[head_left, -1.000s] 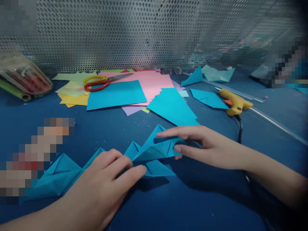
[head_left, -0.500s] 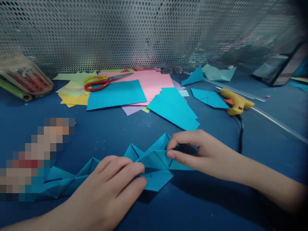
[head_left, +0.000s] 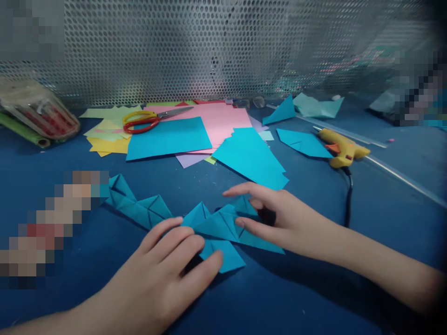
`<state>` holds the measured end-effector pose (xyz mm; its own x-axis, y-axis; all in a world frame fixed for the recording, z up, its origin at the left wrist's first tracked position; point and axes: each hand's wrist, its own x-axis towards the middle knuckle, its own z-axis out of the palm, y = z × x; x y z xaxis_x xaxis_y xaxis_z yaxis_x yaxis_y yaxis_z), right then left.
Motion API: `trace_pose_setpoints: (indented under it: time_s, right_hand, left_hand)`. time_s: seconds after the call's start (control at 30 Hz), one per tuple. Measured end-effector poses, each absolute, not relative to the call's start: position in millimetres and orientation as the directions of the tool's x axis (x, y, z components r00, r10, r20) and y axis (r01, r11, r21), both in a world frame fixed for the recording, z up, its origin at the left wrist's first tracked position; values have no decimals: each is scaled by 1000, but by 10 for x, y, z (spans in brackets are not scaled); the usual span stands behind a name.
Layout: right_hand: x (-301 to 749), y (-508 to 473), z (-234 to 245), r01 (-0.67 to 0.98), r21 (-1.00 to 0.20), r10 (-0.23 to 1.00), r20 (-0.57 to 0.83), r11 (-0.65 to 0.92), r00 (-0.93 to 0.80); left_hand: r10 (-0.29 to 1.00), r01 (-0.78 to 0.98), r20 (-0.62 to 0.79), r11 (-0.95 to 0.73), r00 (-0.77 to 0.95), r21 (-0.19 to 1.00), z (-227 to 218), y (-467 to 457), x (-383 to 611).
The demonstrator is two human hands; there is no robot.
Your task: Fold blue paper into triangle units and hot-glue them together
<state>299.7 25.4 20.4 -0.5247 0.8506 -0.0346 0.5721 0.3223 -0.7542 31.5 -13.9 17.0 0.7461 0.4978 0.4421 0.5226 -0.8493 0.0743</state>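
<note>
A chain of folded blue paper pieces (head_left: 206, 219) lies across the table, with triangular peaks along it. My left hand (head_left: 171, 270) holds its middle, with curved fingers over the folds and the thumb by the lower flap. What the fingertips press on is partly hidden. At the chain's right end is my right hand (head_left: 272, 214), its thumb and index finger apart. The thumb tip is at a folded peak, while the index finger stretches out above it.
Behind the chain are cut blue paper (head_left: 254, 158), a blue sheet (head_left: 171, 139), pink paper (head_left: 226, 121) and scissors (head_left: 143, 122). A yellow glue gun (head_left: 344, 148) with its cord lies right. A clear container (head_left: 38, 109) stands left. Perforated metal (head_left: 181, 51) closes the back.
The chain's left part has swung up and away from me. My right finger and thumb have spread apart from their pinch on the peak. My left fingers have spread slightly.
</note>
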Motion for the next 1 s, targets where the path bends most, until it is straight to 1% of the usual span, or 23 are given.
trace_pose_setpoints:
  time_s: [0.07,0.1,0.13,0.17,0.27,0.3,0.4,0.5,0.57,0.67,0.77,0.83,0.9,1.0]
  right_hand:
    - [2994,241,192,566,-748,819,-53,346,-571]
    - [2989,233,182,561,-745,803,-59,360,-593]
    - [2980,225,170,557,-743,790,-61,372,-610]
    - [2968,215,157,553,-741,786,-55,381,-616]
    - [2914,187,135,561,-741,817,-28,369,-575]
    - [2892,180,136,569,-746,840,-25,345,-542]
    - [2831,172,156,580,-767,901,-8,273,-434]
    - [2791,185,179,573,-787,924,-10,229,-383]
    - [2778,199,185,564,-803,929,-35,193,-368]
    - [2779,209,183,550,-824,950,-48,137,-310]
    - [2799,194,172,574,-808,954,-56,131,-296]
    - [2811,174,155,588,-795,936,-79,149,-343]
    - [2809,148,132,597,-781,918,-80,185,-388]
    - [2780,110,114,603,-721,876,13,342,-481]
  left_hand:
    - [508,544,524,-833,684,98,109,-120,325]
    - [502,550,541,-831,675,85,82,-104,324]
    - [496,551,525,-832,691,61,64,-82,318]
    - [479,556,553,-830,682,33,58,-56,307]
    - [432,524,509,-850,745,-46,119,20,261]
    - [415,496,471,-867,779,-55,159,32,247]
    - [344,378,341,-925,875,-37,272,18,230]
    - [277,296,306,-955,911,-16,311,-16,237]
    - [289,320,321,-946,902,-47,303,-3,236]
    - [326,400,352,-902,877,-161,282,52,214]
    - [361,467,385,-854,849,-229,262,64,189]
    - [393,507,393,-826,831,-247,251,27,184]
    - [429,533,369,-808,825,-251,244,-31,189]
    - [418,468,240,-858,876,-213,236,-120,205]
